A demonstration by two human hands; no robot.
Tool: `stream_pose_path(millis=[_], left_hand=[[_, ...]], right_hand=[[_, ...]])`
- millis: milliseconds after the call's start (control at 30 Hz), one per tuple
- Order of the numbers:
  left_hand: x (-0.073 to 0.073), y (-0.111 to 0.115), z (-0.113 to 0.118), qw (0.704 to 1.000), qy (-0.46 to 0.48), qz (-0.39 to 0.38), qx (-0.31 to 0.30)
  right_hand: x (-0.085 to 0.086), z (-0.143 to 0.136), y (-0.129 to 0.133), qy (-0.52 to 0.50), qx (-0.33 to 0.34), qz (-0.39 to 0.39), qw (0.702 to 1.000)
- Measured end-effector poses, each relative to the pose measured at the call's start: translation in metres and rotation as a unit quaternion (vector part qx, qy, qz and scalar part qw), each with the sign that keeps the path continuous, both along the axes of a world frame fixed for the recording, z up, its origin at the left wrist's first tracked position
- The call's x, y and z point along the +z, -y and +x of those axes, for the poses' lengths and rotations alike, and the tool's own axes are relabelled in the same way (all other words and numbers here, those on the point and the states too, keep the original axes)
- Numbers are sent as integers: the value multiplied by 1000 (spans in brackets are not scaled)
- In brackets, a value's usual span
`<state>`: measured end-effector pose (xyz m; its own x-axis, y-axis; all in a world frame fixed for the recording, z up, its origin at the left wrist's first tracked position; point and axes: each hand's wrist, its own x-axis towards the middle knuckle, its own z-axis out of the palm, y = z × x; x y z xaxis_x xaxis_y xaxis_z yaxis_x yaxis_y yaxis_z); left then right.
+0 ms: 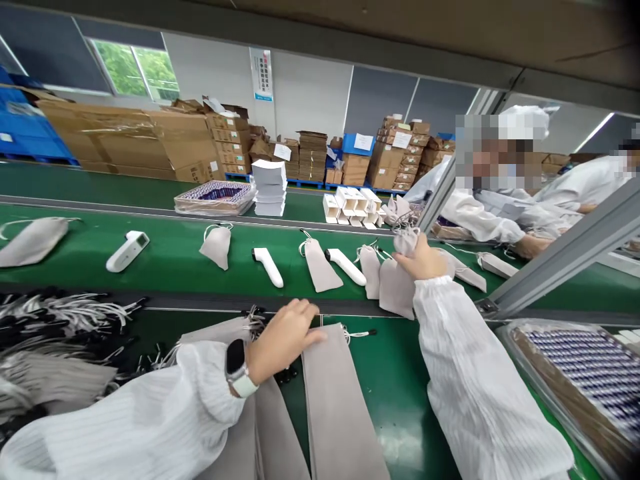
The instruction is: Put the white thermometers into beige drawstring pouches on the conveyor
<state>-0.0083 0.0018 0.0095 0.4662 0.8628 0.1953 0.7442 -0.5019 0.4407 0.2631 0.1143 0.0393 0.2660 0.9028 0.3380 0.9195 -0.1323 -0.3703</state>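
Note:
My right hand (429,260) is closed on the gathered top of a grey drawstring pouch (406,241) above the green conveyor belt. Under and beside it lie more grey pouches (397,287). My left hand (285,337) reaches over the near surface with its thumb apart from the fingers, close to the top of a long flat grey pouch (340,393). Whether it touches that pouch I cannot tell. Beneath my left forearm are other flat pouches (280,420). White handheld thermometers (270,267) lie on the belt among the pouches.
At left is a heap of pouches with white cords (60,360). A plastic-wrapped tray (575,387) sits at right beside a slanted metal post (545,257). White boxes (353,203) and a paper stack (270,187) stand behind the belt. Co-workers in white sleeves (480,217) are at right.

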Motion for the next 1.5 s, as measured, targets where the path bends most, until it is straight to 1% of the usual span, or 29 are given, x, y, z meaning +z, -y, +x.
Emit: stream_pose_path(millis=[33,67,100,133,200,267,300,333,400,467,567,600,633,667,700,733,767,800,833,900,967,1067,1133,1233,1300,1333,1400,1467,1500], left_hand=[[-7,0,1,999,-26,-3,-24],[-12,0,1,998,-45,-10,-44],[-15,1,1,997,-58,-16,-53],[-17,2,1,996,-67,-17,-52],[-17,4,2,995,-86,-7,-44],[-16,7,3,993,-110,16,-45],[-15,8,4,990,-127,32,-49],[-15,8,5,987,-146,50,-54],[-15,9,7,977,-184,86,-62],[-15,8,8,971,-204,107,-69],[-13,7,9,977,-180,97,-66],[-11,7,8,981,-164,90,-58],[-9,7,8,984,-146,84,-49],[-6,6,8,988,-127,77,-42],[-3,6,7,991,-108,67,-40],[-1,6,7,994,-89,55,-45],[1,6,7,995,-71,41,-54],[2,6,7,996,-55,31,-64],[3,6,6,996,-40,25,-73],[4,7,6,996,-16,25,-83],[4,7,6,996,2,29,-81],[5,6,6,997,19,37,-69],[7,5,6,997,30,53,-50],[9,4,5,996,47,78,-11],[10,3,4,994,65,83,5],[11,2,3,993,80,83,12],[11,0,2,989,115,86,33],[10,-2,0,984,138,95,60],[10,-4,-1,982,141,100,71]], right_hand=[[-4,9,-6,37,-42,-17,998],[-10,14,-10,69,-60,-22,996],[-18,14,-13,96,-56,-14,994],[-26,9,-15,120,-34,0,992],[-43,-9,-18,135,52,11,989],[-59,-28,-22,64,141,-20,988],[-66,-36,-25,12,170,-40,985],[-71,-41,-28,-39,185,-57,980],[-77,-43,-35,-114,192,-72,972],[-77,-38,-41,-156,198,-74,965],[-62,-31,-41,-236,218,-69,944],[-53,-32,-38,-292,235,-62,925],[-43,-33,-33,-366,258,-54,893],[-32,-37,-27,-447,286,-46,846],[-20,-41,-20,-523,316,-39,791],[-8,-45,-11,-583,343,-32,736],[3,-50,-2,-619,365,-25,695],[13,-55,8,-631,381,-18,676],[21,-61,17,-633,392,-12,668],[29,-72,33,-627,411,-13,662],[28,-83,44,-617,433,-44,656],[15,-99,52,-620,459,-96,629],[6,-106,54,-623,466,-133,614],[-1,-110,54,-611,470,-184,610],[-2,-110,54,-607,462,-186,620],[-2,-111,54,-601,456,-178,632],[-2,-113,56,-557,460,-177,668],[-4,-116,60,-466,495,-232,696],[-5,-118,61,-412,515,-273,700]])
